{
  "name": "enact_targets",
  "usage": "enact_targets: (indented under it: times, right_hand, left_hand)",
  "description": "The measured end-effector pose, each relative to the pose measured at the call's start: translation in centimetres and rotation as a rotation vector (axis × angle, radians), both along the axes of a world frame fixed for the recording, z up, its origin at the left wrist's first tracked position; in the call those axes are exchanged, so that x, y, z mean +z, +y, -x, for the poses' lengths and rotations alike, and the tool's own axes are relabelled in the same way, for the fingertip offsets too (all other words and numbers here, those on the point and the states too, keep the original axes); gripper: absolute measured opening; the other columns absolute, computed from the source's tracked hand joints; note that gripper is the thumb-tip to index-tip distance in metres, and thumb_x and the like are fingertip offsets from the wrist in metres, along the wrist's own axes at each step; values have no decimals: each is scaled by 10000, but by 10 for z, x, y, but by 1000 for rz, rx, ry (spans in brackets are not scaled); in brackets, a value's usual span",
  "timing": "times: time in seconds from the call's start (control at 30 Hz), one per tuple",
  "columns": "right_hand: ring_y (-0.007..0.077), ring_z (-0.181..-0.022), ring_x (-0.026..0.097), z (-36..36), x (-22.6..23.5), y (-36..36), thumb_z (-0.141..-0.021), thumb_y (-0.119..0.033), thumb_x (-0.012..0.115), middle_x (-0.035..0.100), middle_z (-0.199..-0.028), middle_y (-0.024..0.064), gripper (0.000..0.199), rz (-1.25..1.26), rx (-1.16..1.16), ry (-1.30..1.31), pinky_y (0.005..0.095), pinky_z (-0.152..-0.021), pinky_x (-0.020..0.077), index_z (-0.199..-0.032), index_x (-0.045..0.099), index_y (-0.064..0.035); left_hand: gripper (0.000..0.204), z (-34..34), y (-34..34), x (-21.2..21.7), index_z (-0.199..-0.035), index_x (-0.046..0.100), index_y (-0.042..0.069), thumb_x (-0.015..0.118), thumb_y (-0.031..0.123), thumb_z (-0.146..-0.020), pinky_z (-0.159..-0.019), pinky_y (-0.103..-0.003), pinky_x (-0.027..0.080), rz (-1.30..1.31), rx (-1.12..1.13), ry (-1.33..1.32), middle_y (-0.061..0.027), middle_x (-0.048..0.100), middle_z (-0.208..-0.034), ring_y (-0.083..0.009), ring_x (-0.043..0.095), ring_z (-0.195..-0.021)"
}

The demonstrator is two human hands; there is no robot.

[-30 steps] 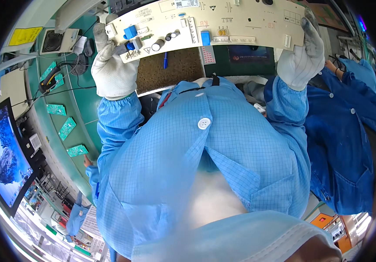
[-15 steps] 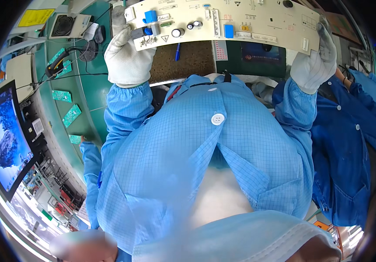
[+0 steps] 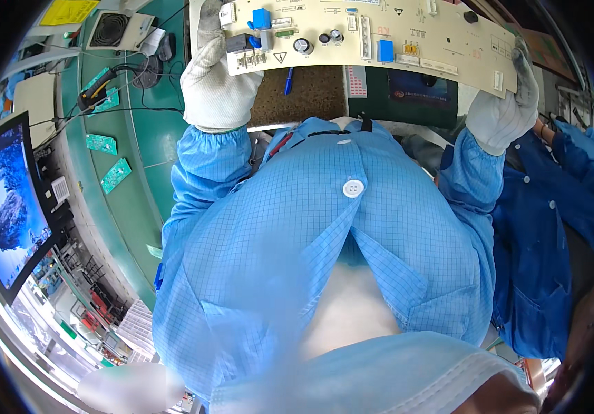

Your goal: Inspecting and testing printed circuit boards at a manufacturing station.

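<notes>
Between my two gloved hands I hold up a long cream-coloured circuit board (image 3: pixel 352 41), its component side facing me. Blue blocks, round capacitors and white connectors stand on it. My left hand (image 3: pixel 217 86), in a white glove with grey fingertips, is closed on the board's left end. On the right end my right hand (image 3: pixel 507 103) grips in the same way, its fingers along the edge. Under the board lie a brown speckled mat (image 3: pixel 297 96) and a blue pen (image 3: pixel 288 81).
Small green circuit boards (image 3: pixel 116 175) and a handheld scanner (image 3: pixel 93 96) with a cable lie on the green bench (image 3: pixel 148 141) at left. A monitor (image 3: pixel 8 207) stands at the far left. Close by on the right is a person in a dark blue coat (image 3: pixel 535 241).
The board and both my hands have shifted slightly right in the picture. At left, another person's blue sleeve and hand at a small green board have gone from view.
</notes>
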State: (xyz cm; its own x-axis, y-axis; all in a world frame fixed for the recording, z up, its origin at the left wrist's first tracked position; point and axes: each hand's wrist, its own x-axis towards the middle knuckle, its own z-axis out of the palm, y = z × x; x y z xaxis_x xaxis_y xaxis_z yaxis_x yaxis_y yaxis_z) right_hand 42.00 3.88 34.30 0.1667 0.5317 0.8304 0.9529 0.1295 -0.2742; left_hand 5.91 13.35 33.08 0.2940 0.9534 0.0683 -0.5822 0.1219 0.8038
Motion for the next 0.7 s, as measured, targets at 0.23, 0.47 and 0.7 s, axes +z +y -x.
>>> enact_targets:
  times: [0.23, 0.47, 0.7]
  right_hand:
    - [229, -1068, 695, 13, -1, 0, -954, -56, 610, 715, -1171, 125, 244, -51, 107, 367, 308, -955, 536, -1189, 659, -14]
    - [247, -1086, 683, 7, 3, -3, -935, 10, 580, 674, -1230, 181, 249, 69, -26, 16, 329, -948, 545, -1180, 615, 38]
    - [252, -1056, 693, 11, -3, 7, -904, 52, 566, 697, -1173, 194, 264, -77, 160, 244, 324, -946, 539, -1163, 607, 84]
  left_hand:
    - [552, 4, 6, -4, -1484, 440, 85, 515, 79, -937, -1080, -470, 435, 146, -183, -419, -122, 525, -1429, -280, 539, -1267]
    - [521, 3, 0, -4, -1481, 382, 15, 500, 175, -1000, -1033, -270, 472, -16, -140, -202, -54, 530, -1441, -109, 557, -1245]
    - [548, 5, 1, -7, -1485, 413, 95, 517, 69, -947, -1038, -351, 486, 169, -74, -334, -100, 508, -1454, -209, 565, -1249]
